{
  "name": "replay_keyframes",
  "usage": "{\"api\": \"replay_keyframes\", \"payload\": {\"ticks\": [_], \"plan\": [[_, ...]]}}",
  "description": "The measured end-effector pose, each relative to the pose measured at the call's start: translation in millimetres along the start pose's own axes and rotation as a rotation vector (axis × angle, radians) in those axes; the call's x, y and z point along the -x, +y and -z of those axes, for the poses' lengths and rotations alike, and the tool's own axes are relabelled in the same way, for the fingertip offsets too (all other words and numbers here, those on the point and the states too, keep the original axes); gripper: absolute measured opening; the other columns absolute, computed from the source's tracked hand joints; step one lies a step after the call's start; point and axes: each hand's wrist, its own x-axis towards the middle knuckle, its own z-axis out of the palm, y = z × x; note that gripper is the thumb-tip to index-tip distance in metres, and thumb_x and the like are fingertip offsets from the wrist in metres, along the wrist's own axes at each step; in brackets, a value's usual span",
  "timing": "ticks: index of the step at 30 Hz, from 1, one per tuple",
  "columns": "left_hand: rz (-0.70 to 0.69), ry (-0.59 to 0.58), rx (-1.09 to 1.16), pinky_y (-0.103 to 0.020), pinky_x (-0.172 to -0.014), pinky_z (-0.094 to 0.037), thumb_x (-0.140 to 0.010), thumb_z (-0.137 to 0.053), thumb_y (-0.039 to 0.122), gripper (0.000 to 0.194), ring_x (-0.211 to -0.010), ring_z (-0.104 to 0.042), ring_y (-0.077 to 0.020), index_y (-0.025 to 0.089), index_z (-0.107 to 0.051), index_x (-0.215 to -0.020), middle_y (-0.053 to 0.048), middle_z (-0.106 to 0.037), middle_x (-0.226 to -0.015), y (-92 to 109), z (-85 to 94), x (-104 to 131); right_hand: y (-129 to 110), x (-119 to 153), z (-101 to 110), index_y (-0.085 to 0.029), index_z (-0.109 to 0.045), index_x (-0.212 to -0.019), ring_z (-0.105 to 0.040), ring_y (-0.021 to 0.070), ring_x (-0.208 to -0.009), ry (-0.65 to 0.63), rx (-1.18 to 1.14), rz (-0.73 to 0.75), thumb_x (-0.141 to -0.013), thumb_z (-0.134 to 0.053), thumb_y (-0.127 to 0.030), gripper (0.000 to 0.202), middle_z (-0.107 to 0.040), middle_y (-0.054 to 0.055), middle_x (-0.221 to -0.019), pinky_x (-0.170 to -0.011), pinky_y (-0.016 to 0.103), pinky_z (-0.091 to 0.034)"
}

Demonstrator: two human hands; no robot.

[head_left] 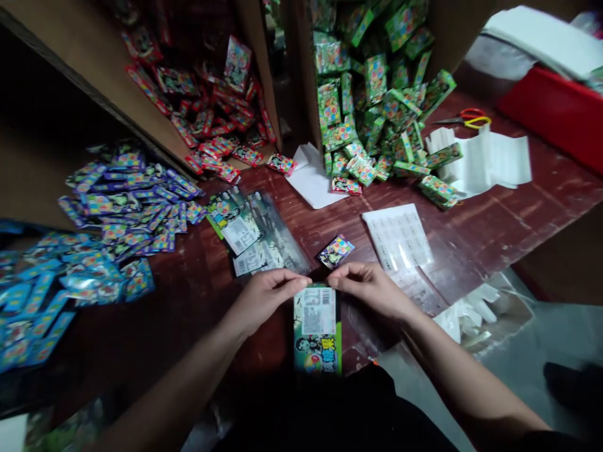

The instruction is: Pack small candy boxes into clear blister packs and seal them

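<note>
From my remote seat, I have the left hand (266, 300) and the right hand (372, 290) pinching the two upper corners of a printed green candy bag (313, 355), thumb against fingers on each. The hands are slightly apart, with the bag's top edge spanning between them. The bag hangs toward me, a white barcode label (318, 311) on its upper part.

Just beyond the fingertips I see a small purple candy packet (335, 251) on the dark red worktop (207, 270). Ahead of the left hand lie overlapping printed bags (264, 232), some bearing similar labels. Beyond the right hand is a label sheet (398, 237); farther on are folded white strips (492, 160) and scissors (471, 119) with red and yellow handles.

Well to the left of the left hand are heaps of purple packets (136, 201) and blue packets (42, 301). Farther ahead, red packets (211, 125) spill from one cardboard box (82, 53), green packets (377, 119) from another. To the right of the right hand, a clear plastic bag (513, 307) holds whitish scraps I can't identify.
</note>
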Motion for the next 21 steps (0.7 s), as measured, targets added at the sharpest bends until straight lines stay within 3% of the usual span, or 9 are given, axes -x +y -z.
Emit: {"api": "replay_keyframes", "payload": {"ticks": [6, 9, 11, 13, 15, 17, 19, 21], "plan": [[-0.099, -0.009, -0.032, -0.036, -0.094, -0.056, -0.083, -0.075, 0.034, 0.020, -0.100, -0.072, -0.0210, 0.020, -0.073, -0.097, -0.006, -0.077, -0.109, -15.9, 2.5, -1.0, 9.6, 3.6, -4.7, -0.022, -0.072, -0.100, -0.066, 0.0179, -0.092, -0.054, 0.177, 0.199, -0.092, -0.069, -0.043, 0.023, -0.072, 0.004, -0.098, -0.087, 0.034, -0.052], [-0.162, 0.022, -0.236, -0.038, -0.093, -0.056, -0.088, -0.068, 0.035, 0.017, -0.099, -0.071, -0.0218, 0.022, -0.072, -0.098, -0.006, -0.076, -0.106, -17.9, 7.2, -3.7, -0.5, -5.6, 11.1, -0.024, -0.071, -0.104, -0.063, 0.0216, -0.117, -0.052, 0.407, 0.381, -0.097, -0.062, -0.037, 0.018, -0.067, 0.008, -0.121, -0.102, 0.040, -0.049], [-0.267, 0.109, -0.464, -0.043, -0.098, -0.054, -0.090, -0.066, 0.035, 0.016, -0.106, -0.068, -0.0243, 0.024, -0.072, -0.099, -0.006, -0.072, -0.113, -16.5, 11.6, -6.7, -12.9, -15.6, 47.3, -0.026, -0.066, -0.121, -0.050, 0.0244, -0.136, 0.036, 0.576, 0.501, -0.096, -0.063, -0.036, 0.027, -0.056, 0.011, -0.142, -0.113, 0.045, -0.042], [-0.404, 0.219, -0.661, -0.047, -0.105, -0.049, -0.089, -0.068, 0.036, 0.020, -0.117, -0.063, -0.0272, 0.026, -0.071, -0.105, -0.007, -0.067, -0.123, -9.7, 12.9, -12.8, -25.0, -25.7, 100.6, -0.025, -0.054, -0.140, -0.042, 0.0270, -0.144, 0.208, 0.748, 0.562, -0.094, -0.066, -0.037, 0.049, -0.047, 0.015, -0.153, -0.117, 0.051, -0.034], [-0.527, 0.278, -0.755, -0.048, -0.108, -0.046, -0.088, -0.070, 0.036, 0.030, -0.123, -0.058, -0.0283, 0.027, -0.068, -0.117, -0.008, -0.062, -0.129, 4.7, 6.3, -24.4, -32.2, -35.0, 156.3, -0.020, -0.053, -0.142, -0.038, 0.0325, -0.145, 0.312, 0.916, 0.532, -0.089, -0.070, -0.035, 0.058, -0.045, 0.019, -0.154, -0.118, 0.058, -0.027], [-0.642, 0.247, -0.768, -0.048, -0.109, -0.045, -0.090, -0.068, 0.034, 0.034, -0.124, -0.057, -0.0272, 0.027, -0.063, -0.124, -0.008, -0.061, -0.131, 25.3, -10.3, -44.4, -33.3, -43.9, 197.7, -0.018, -0.062, -0.132, -0.045, 0.0362, -0.139, 0.258, 0.955, 0.461, -0.082, -0.076, -0.035, 0.054, -0.056, 0.019, -0.145, -0.117, 0.061, -0.025], [-0.746, 0.160, -0.730, -0.046, -0.111, -0.044, -0.092, -0.067, 0.031, 0.034, -0.126, -0.056, -0.0255, 0.025, -0.061, -0.125, -0.008, -0.062, -0.131, 47.1, -33.6, -73.8, -30.8, -50.6, 216.3, -0.017, -0.070, -0.115, -0.060, 0.0337, -0.121, 0.195, 0.933, 0.417, -0.079, -0.077, -0.037, 0.041, -0.070, 0.016, -0.123, -0.112, 0.058, -0.035], [-0.811, 0.084, -0.661, -0.044, -0.113, -0.042, -0.086, -0.073, 0.030, 0.045, -0.130, -0.054, -0.0254, 0.023, -0.059, -0.128, -0.009, -0.060, -0.134, 65.0, -57.3, -108.5, -28.0, -51.0, 215.6, -0.017, -0.070, -0.106, -0.068, 0.0273, -0.101, 0.186, 0.891, 0.405, -0.084, -0.072, -0.042, 0.033, -0.074, 0.012, -0.104, -0.099, 0.048, -0.049]]}}
